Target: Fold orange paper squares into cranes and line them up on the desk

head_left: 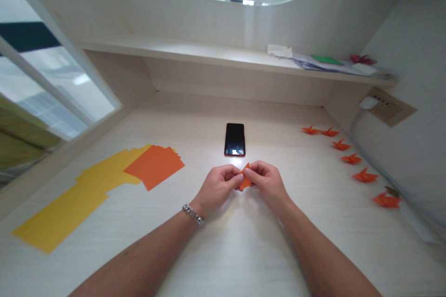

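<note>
A small folded piece of orange paper (245,182) is pinched between my two hands, just above the desk. My left hand (220,184), with a silver chain bracelet (193,214) at its wrist, grips the paper's left edge between thumb and fingers. From the other side, my right hand (266,180) presses its thumb on the paper's upper right part. Fingers hide some of the folds. A black phone (234,139) lies flat just beyond my hands. Off to the left, orange paper sheets (155,167) overlap a spread of yellow paper sheets (69,213).
Several folded orange paper cranes (365,176) stand in a curved row at the right. A cable (362,148) runs beside them from a wall socket (392,107). Above the desk's back, a shelf (195,53) carries papers (324,62). A window (52,69) borders the left.
</note>
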`<act>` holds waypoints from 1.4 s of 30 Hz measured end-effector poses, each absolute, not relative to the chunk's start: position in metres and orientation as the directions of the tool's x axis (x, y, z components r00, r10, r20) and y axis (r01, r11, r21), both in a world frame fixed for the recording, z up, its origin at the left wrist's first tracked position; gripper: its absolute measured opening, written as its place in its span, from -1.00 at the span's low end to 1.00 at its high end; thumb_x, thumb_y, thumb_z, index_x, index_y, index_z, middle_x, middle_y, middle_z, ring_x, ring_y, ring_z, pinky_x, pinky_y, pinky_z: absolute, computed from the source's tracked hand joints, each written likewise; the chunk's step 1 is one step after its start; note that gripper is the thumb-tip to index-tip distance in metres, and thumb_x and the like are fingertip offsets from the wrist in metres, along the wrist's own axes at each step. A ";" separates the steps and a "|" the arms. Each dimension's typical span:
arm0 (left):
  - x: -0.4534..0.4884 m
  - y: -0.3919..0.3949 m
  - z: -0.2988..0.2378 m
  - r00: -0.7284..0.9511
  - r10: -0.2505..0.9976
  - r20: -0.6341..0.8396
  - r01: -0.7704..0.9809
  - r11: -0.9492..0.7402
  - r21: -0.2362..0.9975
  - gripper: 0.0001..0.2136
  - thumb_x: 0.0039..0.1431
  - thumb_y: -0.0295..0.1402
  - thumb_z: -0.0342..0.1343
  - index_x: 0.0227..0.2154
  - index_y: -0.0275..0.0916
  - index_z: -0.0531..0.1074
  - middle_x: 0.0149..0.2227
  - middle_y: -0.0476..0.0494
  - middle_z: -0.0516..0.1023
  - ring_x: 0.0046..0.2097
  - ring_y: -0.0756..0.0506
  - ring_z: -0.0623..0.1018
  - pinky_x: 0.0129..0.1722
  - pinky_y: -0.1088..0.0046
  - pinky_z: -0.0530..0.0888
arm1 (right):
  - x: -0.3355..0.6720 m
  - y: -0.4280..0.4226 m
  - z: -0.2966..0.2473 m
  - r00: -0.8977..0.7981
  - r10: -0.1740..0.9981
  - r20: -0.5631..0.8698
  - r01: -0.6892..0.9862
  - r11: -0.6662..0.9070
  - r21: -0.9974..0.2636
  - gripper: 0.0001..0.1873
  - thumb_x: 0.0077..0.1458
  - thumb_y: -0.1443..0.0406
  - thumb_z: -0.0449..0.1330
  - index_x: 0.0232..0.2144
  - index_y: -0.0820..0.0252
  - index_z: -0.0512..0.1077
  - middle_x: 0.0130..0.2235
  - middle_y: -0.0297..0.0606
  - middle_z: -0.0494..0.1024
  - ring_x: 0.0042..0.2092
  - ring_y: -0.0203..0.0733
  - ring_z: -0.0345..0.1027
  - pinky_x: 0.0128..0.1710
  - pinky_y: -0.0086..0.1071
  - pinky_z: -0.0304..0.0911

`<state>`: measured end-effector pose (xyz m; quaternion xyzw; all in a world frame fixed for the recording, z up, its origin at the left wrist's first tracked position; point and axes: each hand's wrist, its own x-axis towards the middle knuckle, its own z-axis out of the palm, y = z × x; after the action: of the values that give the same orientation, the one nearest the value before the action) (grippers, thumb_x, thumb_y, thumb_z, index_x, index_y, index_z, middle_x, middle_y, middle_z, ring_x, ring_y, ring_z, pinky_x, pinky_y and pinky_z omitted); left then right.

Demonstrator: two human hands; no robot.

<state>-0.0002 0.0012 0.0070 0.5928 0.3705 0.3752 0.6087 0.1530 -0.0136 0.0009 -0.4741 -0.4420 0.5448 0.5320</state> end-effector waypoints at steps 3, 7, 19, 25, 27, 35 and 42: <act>-0.001 0.001 0.006 0.463 0.887 -0.013 -0.004 0.017 1.000 -0.85 0.07 -0.34 0.20 -0.48 -0.35 0.50 -0.50 -0.11 0.54 -0.44 -0.01 0.47 -0.40 0.51 0.38 | 0.154 -0.013 0.000 0.046 0.998 -0.044 -0.168 -0.036 -0.985 -0.75 -0.13 0.17 0.34 -0.53 0.24 0.45 -0.57 -0.35 0.46 -0.52 -0.29 0.32 -0.49 -0.40 0.25; -0.002 0.001 0.006 0.464 0.885 -0.019 0.015 0.014 1.000 -0.86 0.04 -0.35 0.21 -0.47 -0.35 0.52 -0.49 -0.11 0.55 -0.44 -0.01 0.47 -0.40 0.51 0.38 | 0.157 -0.013 0.002 0.048 0.998 -0.042 -0.152 -0.034 -0.988 -0.74 -0.14 0.17 0.35 -0.56 0.25 0.45 -0.58 -0.35 0.44 -0.53 -0.30 0.31 -0.48 -0.40 0.26; -0.003 0.005 0.007 0.375 0.927 -0.029 -0.001 0.031 1.000 -0.80 0.00 -0.25 0.24 -0.52 -0.31 0.54 -0.54 -0.09 0.52 -0.48 -0.01 0.44 -0.45 0.52 0.34 | 0.159 -0.009 -0.006 -0.050 0.998 -0.047 0.009 -0.047 -0.999 -0.67 -0.07 0.06 0.29 -0.47 0.23 0.44 -0.51 -0.33 0.48 -0.51 -0.30 0.30 -0.53 -0.44 0.22; -0.002 0.007 0.001 0.372 0.925 -0.080 -0.109 0.129 0.986 -0.80 -0.04 -0.26 0.28 -0.51 -0.33 0.51 -0.53 -0.08 0.50 -0.46 0.01 0.43 -0.45 0.53 0.34 | 0.155 -0.012 -0.003 -0.033 0.999 -0.030 -0.071 -0.032 -0.997 -0.69 -0.08 0.09 0.30 -0.55 0.22 0.40 -0.57 -0.36 0.45 -0.54 -0.33 0.26 -0.51 -0.44 0.21; -0.002 0.006 0.001 0.344 0.935 -0.086 -0.138 0.141 0.980 -0.79 -0.04 -0.26 0.28 -0.51 -0.34 0.50 -0.53 -0.07 0.49 -0.47 0.02 0.41 -0.46 0.54 0.32 | 0.154 -0.012 -0.002 -0.060 0.997 -0.045 -0.075 -0.050 -0.996 -0.70 -0.07 0.09 0.30 -0.51 0.22 0.42 -0.53 -0.34 0.48 -0.51 -0.32 0.29 -0.48 -0.43 0.23; -0.001 0.006 0.002 0.332 0.940 -0.075 -0.158 0.134 0.978 -0.81 -0.03 -0.28 0.27 -0.50 -0.33 0.47 -0.50 -0.06 0.48 -0.45 0.01 0.43 -0.43 0.52 0.35 | 0.158 -0.016 -0.003 -0.175 0.984 -0.025 0.218 0.014 -0.976 -0.80 0.02 0.21 0.21 -0.54 0.20 0.38 -0.57 -0.39 0.40 -0.52 -0.33 0.20 -0.50 -0.45 0.10; 0.003 0.003 0.003 0.315 0.938 -0.143 -0.280 0.236 0.930 -0.74 0.04 -0.21 0.21 -0.57 -0.30 0.40 -0.58 0.01 0.39 -0.52 0.03 0.38 -0.50 0.53 0.33 | 0.157 -0.015 -0.003 -0.278 0.956 -0.089 0.090 -0.066 -0.994 -0.77 -0.01 0.17 0.23 -0.53 0.21 0.38 -0.58 -0.38 0.41 -0.53 -0.32 0.25 -0.50 -0.45 0.16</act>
<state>0.0033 0.0035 0.0034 0.4305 0.3821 0.4434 0.6871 0.1568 -0.0147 -0.0034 -0.4626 -0.5656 0.5649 0.3834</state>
